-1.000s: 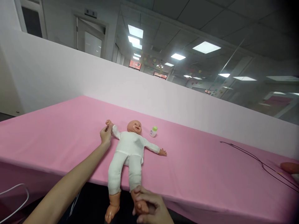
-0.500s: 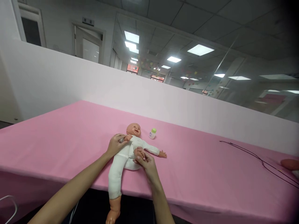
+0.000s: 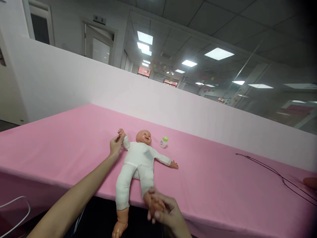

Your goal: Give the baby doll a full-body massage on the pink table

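A baby doll [image 3: 138, 153] with a white cloth body lies face up on the pink-covered table [image 3: 210, 185], its legs toward me. My left hand [image 3: 116, 145] is closed around the doll's arm near its hand, raised beside the head. At the table's front edge, my right hand [image 3: 165, 208] grips the doll's foot [image 3: 156, 204], the leg stretched out toward me. The doll's other foot [image 3: 121, 221] hangs past the edge. Its other arm lies out to the right. Beside the head stands a small bottle [image 3: 163, 142] with a green cap.
Thin black cables [image 3: 269, 170] run across the table's right part, near an orange-brown object [image 3: 310, 182] cut off by the frame. A low white wall [image 3: 138, 96] with glass above borders the back. A white cable [image 3: 27, 205] loops at the lower left.
My left hand has drawn the doll's arm from its chest outward to the left. My right hand has moved the foot from over the belly down toward me, straightening the leg.
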### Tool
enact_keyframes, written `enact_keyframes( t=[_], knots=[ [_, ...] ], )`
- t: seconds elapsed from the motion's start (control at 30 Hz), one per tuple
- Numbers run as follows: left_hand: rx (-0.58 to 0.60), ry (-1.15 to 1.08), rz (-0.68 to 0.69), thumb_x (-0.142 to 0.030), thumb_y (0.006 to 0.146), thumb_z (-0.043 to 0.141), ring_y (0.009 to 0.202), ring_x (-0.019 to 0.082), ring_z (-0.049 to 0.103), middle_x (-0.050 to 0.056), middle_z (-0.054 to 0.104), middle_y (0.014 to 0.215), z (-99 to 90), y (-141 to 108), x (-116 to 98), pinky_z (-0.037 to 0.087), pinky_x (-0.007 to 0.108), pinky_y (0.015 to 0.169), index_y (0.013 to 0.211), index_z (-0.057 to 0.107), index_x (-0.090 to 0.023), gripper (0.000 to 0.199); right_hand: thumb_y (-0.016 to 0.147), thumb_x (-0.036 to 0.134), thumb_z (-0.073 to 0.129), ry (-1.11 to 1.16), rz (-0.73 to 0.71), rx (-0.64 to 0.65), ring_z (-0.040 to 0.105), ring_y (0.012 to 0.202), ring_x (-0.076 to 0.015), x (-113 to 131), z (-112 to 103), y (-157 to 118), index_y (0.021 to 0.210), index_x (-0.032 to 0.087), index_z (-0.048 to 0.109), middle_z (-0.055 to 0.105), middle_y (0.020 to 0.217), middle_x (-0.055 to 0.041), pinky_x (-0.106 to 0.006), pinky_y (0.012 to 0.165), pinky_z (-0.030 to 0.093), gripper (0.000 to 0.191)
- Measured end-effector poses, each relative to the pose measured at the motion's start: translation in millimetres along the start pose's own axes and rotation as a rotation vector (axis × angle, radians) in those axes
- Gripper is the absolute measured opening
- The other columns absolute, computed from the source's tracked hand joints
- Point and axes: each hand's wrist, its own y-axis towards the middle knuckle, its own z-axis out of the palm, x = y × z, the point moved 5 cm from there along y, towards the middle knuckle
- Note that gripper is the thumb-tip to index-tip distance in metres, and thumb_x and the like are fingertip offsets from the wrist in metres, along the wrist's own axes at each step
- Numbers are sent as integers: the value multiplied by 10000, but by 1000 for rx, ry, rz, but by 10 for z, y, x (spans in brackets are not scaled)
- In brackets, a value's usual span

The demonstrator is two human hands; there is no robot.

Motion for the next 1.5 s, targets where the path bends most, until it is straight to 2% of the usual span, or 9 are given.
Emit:
enact_keyframes(
  t=[0.17, 0.27, 0.43, 0.7, 0.87, 0.97, 1.07, 1.23, 1.5],
  knots=[
    [456, 353, 417, -448, 838, 782, 1003, 261, 686, 75, 782, 1062, 310, -337, -238, 528, 361, 856, 1026, 834, -264, 268, 709, 406, 951, -53, -116, -276, 689, 749, -186, 380, -39, 718, 1223, 187, 786, 755, 985, -72, -378, 790, 607, 582],
    [557, 417, 472, -411, 838, 796, 1096, 276, 673, 73, 778, 1125, 356, -444, -265, 510, 401, 961, 1067, 837, -304, 257, 625, 415, 989, -7, -80, -301, 681, 731, -176, 356, -47, 1012, 1187, 176, 793, 739, 884, -34, -350, 769, 592, 641],
    [364, 291, 323, -486, 868, 757, 908, 232, 690, 63, 784, 1023, 279, -310, -207, 520, 329, 789, 1041, 814, -239, 307, 716, 373, 950, -15, -93, -240, 669, 746, -156, 354, -108, 703, 1224, 205, 789, 743, 996, -67, -293, 714, 561, 559],
    [-135, 125, -3, -663, 894, 621, 635, 189, 586, 33, 639, 665, -67, -42, 35, 415, 280, 576, 683, 618, -204, 506, 541, 312, 1027, -37, 108, 249, 698, 810, -180, 53, 34, 31, 999, 257, 862, 701, 1207, -70, -292, 674, 593, 490],
    [183, 213, 281, -496, 884, 718, 917, 238, 688, 88, 768, 1048, 150, -217, -196, 513, 307, 733, 1035, 761, -196, 338, 653, 362, 982, -20, -69, -46, 711, 715, -161, 241, -77, 359, 1105, 244, 836, 684, 1332, -100, -330, 705, 608, 490],
    [476, 393, 485, -420, 900, 735, 1020, 250, 679, 70, 771, 1114, 317, -421, -294, 524, 347, 850, 1111, 790, -267, 267, 685, 372, 967, -50, -133, -261, 709, 773, -185, 331, -172, 714, 1192, 186, 797, 750, 1146, -107, -353, 777, 612, 566],
    [571, 477, 556, -398, 888, 761, 1075, 259, 664, 62, 770, 1101, 353, -505, -303, 516, 369, 909, 1141, 799, -308, 272, 640, 397, 989, 22, -98, -316, 687, 731, -167, 288, -218, 975, 1213, 165, 776, 753, 933, -53, -338, 778, 600, 654],
    [400, 391, 400, -460, 887, 734, 931, 239, 675, 72, 766, 1033, 294, -375, -246, 517, 323, 749, 1092, 785, -226, 315, 677, 366, 975, 8, -84, -229, 674, 768, -170, 323, -283, 720, 1244, 182, 775, 748, 992, -75, -330, 788, 578, 629],
    [-88, 179, 87, -532, 936, 606, 880, 251, 695, 96, 754, 914, -30, -109, -86, 520, 342, 779, 889, 703, -155, 393, 538, 322, 1035, -154, 77, 304, 712, 990, -257, 180, -199, -50, 993, 245, 869, 714, 1192, -95, -325, 825, 592, 491]
  ],
)
